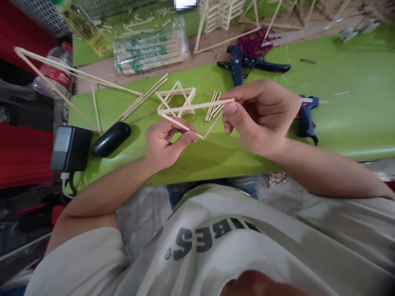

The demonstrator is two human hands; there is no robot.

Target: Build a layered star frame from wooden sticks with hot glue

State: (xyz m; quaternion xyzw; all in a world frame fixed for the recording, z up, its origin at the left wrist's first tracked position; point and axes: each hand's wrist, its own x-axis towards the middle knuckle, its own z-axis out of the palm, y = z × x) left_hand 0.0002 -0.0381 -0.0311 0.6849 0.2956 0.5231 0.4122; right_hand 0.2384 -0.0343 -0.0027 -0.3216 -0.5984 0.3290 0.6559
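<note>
The left hand [168,142] and the right hand [262,117] held one frame [197,106] of three sticks between them, above the bench [342,115]. The left grip pinched its lower stick; the right grip pinched one end of its upper stick, where the fingers hid the corner. Beneath the frame lay one star [177,90] and, beside it, at least four short sticks [210,107], overlapping too much for a sure count. One cutter [236,65] lay beyond the right hand, near one purple coil [254,43]; one glue gun [306,119] lay to that hand's right. Leftward were one black case [111,139], one adapter [69,148] and one red-labelled bottle [57,78]; farther off, one packet [151,49] and one green-capped bottle [84,31].
</note>
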